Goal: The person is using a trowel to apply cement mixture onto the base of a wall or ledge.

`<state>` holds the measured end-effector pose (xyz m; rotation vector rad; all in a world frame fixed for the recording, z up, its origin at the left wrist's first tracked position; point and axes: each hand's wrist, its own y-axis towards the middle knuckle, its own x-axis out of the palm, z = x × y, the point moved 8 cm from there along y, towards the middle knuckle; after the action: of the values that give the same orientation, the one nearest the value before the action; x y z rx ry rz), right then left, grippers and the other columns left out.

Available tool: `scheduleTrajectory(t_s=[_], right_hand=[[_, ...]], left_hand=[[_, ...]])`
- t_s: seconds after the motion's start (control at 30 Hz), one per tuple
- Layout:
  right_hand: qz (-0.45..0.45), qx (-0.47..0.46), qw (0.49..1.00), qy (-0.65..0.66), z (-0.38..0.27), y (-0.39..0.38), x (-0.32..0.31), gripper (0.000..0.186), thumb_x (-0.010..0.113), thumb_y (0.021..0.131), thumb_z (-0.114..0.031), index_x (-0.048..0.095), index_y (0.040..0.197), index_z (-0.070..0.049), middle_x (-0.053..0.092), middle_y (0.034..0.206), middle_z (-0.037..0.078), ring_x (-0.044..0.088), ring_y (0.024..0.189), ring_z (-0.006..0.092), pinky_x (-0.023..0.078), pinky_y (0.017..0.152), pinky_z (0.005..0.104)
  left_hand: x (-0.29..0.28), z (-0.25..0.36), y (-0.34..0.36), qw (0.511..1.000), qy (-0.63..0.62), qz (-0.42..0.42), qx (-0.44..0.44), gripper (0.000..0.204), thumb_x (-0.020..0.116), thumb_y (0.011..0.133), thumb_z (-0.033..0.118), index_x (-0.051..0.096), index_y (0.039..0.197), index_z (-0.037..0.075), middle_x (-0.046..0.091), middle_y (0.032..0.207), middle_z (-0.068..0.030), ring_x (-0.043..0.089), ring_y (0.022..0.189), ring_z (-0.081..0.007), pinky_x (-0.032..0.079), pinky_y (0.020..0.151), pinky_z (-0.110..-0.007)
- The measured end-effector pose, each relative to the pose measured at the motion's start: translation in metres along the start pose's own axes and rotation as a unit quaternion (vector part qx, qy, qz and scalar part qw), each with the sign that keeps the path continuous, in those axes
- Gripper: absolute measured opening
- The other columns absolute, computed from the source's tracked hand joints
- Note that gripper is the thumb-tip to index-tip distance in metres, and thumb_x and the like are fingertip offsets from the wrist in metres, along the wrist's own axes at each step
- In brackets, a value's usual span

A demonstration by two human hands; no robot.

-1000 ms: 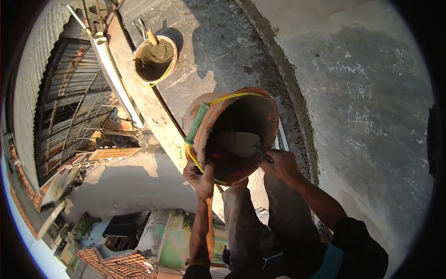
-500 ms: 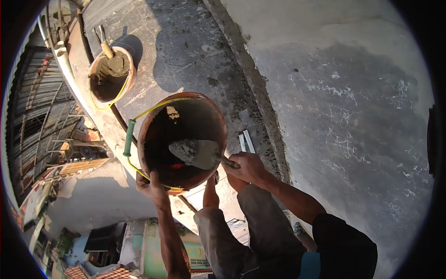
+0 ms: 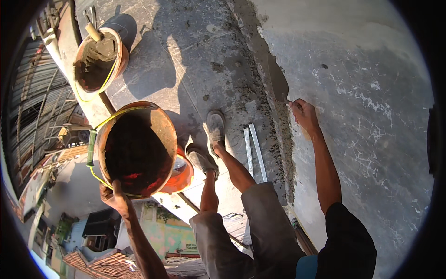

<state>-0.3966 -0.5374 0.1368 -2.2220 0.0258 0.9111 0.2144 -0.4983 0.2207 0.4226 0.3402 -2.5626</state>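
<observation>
My left hand (image 3: 117,200) grips the lower rim of a tilted bucket (image 3: 163,126) with a yellow wire handle and a green grip (image 3: 91,148). Its inside is mostly in shadow, so how much it holds is hard to see. Out to the right, my right hand (image 3: 305,116) is closed on the handle of a trowel (image 3: 280,87). The trowel's blade lies against the strip of wet mortar (image 3: 254,35) along the foot of the grey wall (image 3: 353,139).
A second bucket (image 3: 123,59) with mortar and a wooden-handled tool (image 3: 94,31) stands at the far left. An orange bucket (image 3: 185,180) sits behind the held one. Two metal strips (image 3: 258,153) lie beside my feet (image 3: 216,128). Left of the ledge, roofs (image 3: 104,265) appear lower down.
My right hand has taken the trowel, with mortar on it, out of the bucket and over to the wall's foot. The held bucket has shifted left and down, uncovering my feet and the orange bucket.
</observation>
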Motion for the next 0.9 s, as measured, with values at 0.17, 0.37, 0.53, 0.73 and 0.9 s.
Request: scheduleTrajectory(t_s=[0.17, 0.37, 0.53, 0.73, 0.9], right_hand=[[-0.045, -0.045, 0.993, -0.097, -0.076, -0.133, 0.021, 0.025, 0.058, 0.082, -0.022, 0.055, 0.094, 0.0, 0.059, 0.077, 0.013, 0.059, 0.067, 0.0237, 0.046, 0.062, 0.0337], [-0.04, -0.293, 0.866, -0.403, -0.189, -0.146, 0.142, 0.018, 0.054, 0.082, -0.02, 0.057, 0.091, -0.005, 0.061, 0.084, 0.013, 0.062, 0.078, 0.0238, 0.048, 0.063, 0.0365], [-0.12, -0.277, 0.844, -0.444, -0.188, -0.13, 0.172, 0.017, 0.056, 0.08, -0.021, 0.059, 0.086, -0.006, 0.061, 0.077, 0.012, 0.062, 0.071, 0.0254, 0.049, 0.063, 0.0374], [-0.134, -0.244, 0.933, -0.229, -0.167, -0.143, 0.175, 0.029, 0.065, 0.072, -0.03, 0.062, 0.087, -0.006, 0.061, 0.07, 0.012, 0.062, 0.068, 0.0283, 0.05, 0.06, 0.0378], [-0.105, -0.228, 0.955, -0.158, -0.163, -0.162, 0.165, 0.024, 0.066, 0.07, -0.026, 0.063, 0.088, -0.011, 0.061, 0.069, 0.009, 0.061, 0.065, 0.0268, 0.05, 0.058, 0.0366]], left_hand=[[0.029, 0.012, -0.023, 0.998, -0.017, -0.007, -0.064, 0.003, 0.056, 0.072, 0.0, 0.055, 0.074, 0.003, 0.051, 0.069, 0.0039, 0.042, 0.062, -0.0042, 0.035, 0.058, -0.02], [0.076, 0.044, -0.053, 0.991, -0.066, -0.068, -0.099, 0.013, 0.054, 0.071, -0.003, 0.046, 0.066, 0.006, 0.041, 0.061, 0.0077, 0.031, 0.055, -0.0009, 0.026, 0.051, -0.018], [0.097, 0.075, -0.075, 0.991, -0.056, -0.112, -0.046, 0.018, 0.054, 0.067, -0.006, 0.041, 0.062, 0.007, 0.039, 0.059, 0.0065, 0.03, 0.054, -0.0011, 0.025, 0.048, -0.019], [0.083, 0.075, -0.074, 0.986, -0.108, -0.111, -0.061, 0.016, 0.056, 0.063, -0.005, 0.045, 0.06, 0.005, 0.041, 0.054, 0.0068, 0.032, 0.05, 0.0001, 0.026, 0.046, -0.018], [0.052, 0.067, -0.06, 0.983, -0.138, -0.086, -0.083, 0.013, 0.053, 0.068, -0.005, 0.048, 0.066, 0.006, 0.045, 0.059, 0.0058, 0.037, 0.052, -0.0013, 0.029, 0.049, -0.018]])
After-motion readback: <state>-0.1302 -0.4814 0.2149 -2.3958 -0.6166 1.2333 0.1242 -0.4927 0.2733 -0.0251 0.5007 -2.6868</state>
